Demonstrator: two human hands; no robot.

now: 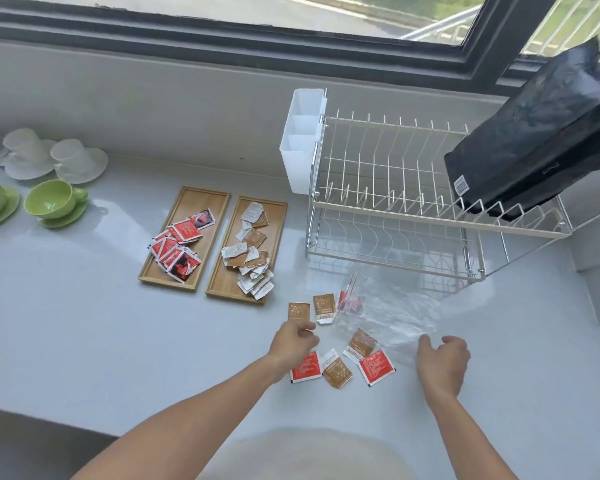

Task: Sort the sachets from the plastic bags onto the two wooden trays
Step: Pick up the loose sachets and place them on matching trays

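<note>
Left hand point(293, 341) pinches a brown sachet point(298, 311), bound for the brown-sachet tray point(222, 285) (sorted by colour); right hand point(442, 363) loosely curled, empty, beside the clear plastic bag point(395, 310).

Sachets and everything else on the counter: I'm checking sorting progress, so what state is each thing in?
Left tray: holds red sachets.
Right tray: holds brown sachets.
Loose sachets: unsorted on the counter, red and brown mixed.
Plastic bag: flat, open, a red sachet inside.
Left hand: pinching a brown sachet.
Right hand: loosely curled, holding nothing.
Dish rack: holds only a black bag.
Cups: upright on saucers.
</note>
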